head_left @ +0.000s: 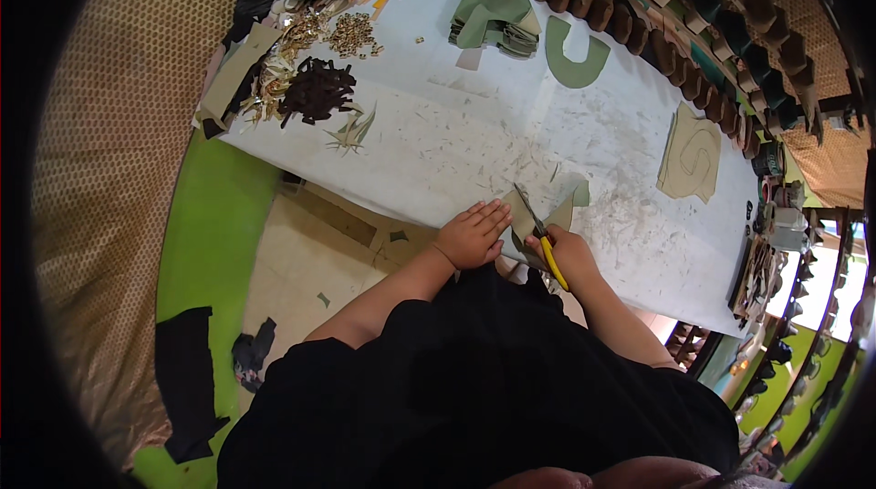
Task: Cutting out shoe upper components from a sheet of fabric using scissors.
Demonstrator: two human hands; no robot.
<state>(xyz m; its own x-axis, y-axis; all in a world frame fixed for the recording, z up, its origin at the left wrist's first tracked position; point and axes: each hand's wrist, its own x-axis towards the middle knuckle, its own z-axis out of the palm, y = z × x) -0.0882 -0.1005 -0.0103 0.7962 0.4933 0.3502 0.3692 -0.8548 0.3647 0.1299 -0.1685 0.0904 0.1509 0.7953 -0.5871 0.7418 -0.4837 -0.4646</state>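
At the table's near edge, my right hand [569, 256] is closed round scissors [548, 257] with yellow handles. Their dark blades point away from me and to the left, across a piece of tan and grey-green leather-like material [518, 218]. My left hand [474, 234] is on the left edge of this piece, fingers together, gripping it; the thumb is partly hidden. Part of the piece curls up to the right of the blades, its pale green side [580, 193] showing. Small green offcuts are scattered just beyond the blades.
On the white-covered table [438, 142] lie a stack of green cut pieces [495, 19], a green U-shaped piece [577, 53], a tan sheet [690, 154], dark strips [318, 90] and gold-coloured bits [354, 35]. Brown shoe lasts [599, 13] line the far edge. A green bench [214, 224] stands left.
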